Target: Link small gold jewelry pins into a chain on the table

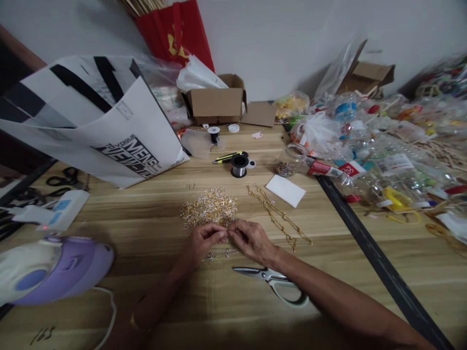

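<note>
Both my hands meet in front of a heap of gold and silver chain (209,206), fingertips nearly touching. My left hand (206,240) is pinched, and so is my right hand (251,240); whatever lies between the fingers is too small to make out. Under them on the table runs a length of silver chain (219,254), partly hidden by my right hand. Scissors (272,279) with pale handles lie just below my right wrist. To the right, gold chains (279,218) are laid out beside a white card (285,190).
A spool of wire (239,166), a utility knife (228,157) and a jar of beads (288,165) stand farther back. On the left are a large white bag (120,131), a power strip (60,211) and a purple-and-white appliance (73,267). Plastic packages (394,160) crowd the right.
</note>
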The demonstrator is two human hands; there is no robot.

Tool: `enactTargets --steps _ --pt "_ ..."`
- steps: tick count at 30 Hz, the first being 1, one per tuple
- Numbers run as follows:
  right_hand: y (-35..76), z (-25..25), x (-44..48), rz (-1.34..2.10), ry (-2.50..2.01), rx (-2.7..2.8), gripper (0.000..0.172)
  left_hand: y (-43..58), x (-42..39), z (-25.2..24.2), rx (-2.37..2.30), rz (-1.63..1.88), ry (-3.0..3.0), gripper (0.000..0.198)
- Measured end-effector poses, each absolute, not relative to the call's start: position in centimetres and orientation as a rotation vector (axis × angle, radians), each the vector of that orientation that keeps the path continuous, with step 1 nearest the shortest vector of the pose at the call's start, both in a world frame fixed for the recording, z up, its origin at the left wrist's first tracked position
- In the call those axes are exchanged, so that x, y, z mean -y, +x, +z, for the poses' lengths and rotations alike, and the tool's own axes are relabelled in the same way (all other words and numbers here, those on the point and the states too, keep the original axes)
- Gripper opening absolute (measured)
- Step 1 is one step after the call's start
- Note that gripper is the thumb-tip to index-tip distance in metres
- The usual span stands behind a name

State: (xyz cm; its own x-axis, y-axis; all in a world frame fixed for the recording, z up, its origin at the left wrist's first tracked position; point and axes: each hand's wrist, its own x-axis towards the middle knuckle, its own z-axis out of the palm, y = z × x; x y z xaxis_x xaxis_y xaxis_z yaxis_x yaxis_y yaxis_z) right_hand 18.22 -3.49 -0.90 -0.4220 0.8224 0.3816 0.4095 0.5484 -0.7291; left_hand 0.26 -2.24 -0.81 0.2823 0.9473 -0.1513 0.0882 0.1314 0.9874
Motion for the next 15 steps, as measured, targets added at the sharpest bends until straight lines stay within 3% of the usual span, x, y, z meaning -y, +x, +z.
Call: enactTargets --steps 8,15 --pt "18.3 -0.8 3.7 0.737 -0.991 2.073 0.01 0.2 2.6 -1.2 -1.142 0.892 1.492 0.013" --pt "18.3 -0.8 4.0 0.56 -1.037 2.233 0.017 0.7 3.3 -1.0 -1.177 0.949 1.872 0.008"
